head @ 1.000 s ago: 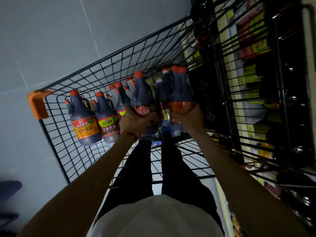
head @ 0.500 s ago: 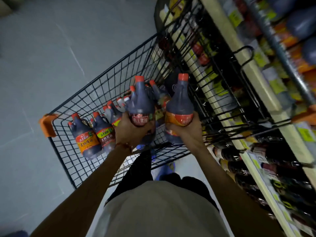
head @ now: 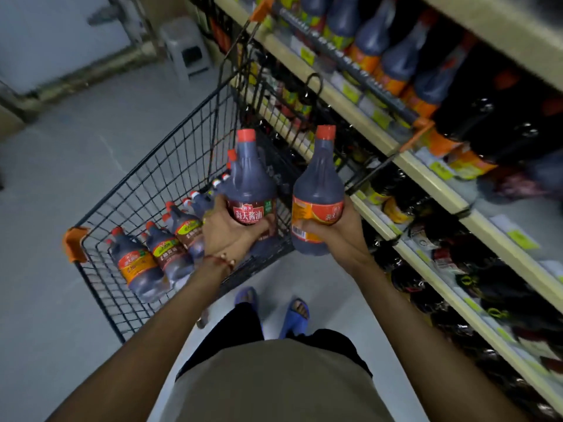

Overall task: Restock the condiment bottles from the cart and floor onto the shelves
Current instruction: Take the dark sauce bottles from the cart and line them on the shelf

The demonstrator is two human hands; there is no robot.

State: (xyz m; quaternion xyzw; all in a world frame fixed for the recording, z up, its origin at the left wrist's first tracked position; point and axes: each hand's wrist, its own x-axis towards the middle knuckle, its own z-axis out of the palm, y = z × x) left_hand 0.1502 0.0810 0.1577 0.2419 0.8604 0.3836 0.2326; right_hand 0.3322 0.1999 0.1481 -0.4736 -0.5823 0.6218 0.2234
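Up out of the cart [head: 152, 166] now, left hand [head: 231, 233] grips red-label bottle [head: 251, 190], right hand [head: 332, 236] orange-label bottle [head: 318, 193]; shelves [head: 426, 175] next.

Pretty clearly a grocery shop aisle. Long cream shelves [head: 432, 181] run down the right side, crammed with rows of soy sauce bottles [head: 393, 56], with yellow price tags [head: 438, 169] stuck along the edges. A black wire shopping cart [head: 158, 178] with an orange corner guard [head: 73, 243] sits alongside, loaded with more of them.

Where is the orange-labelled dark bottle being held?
Head view, centre-right: orange-labelled bottle in the right hand, between the left hand's red-labelled dark bottle and beige shelves.
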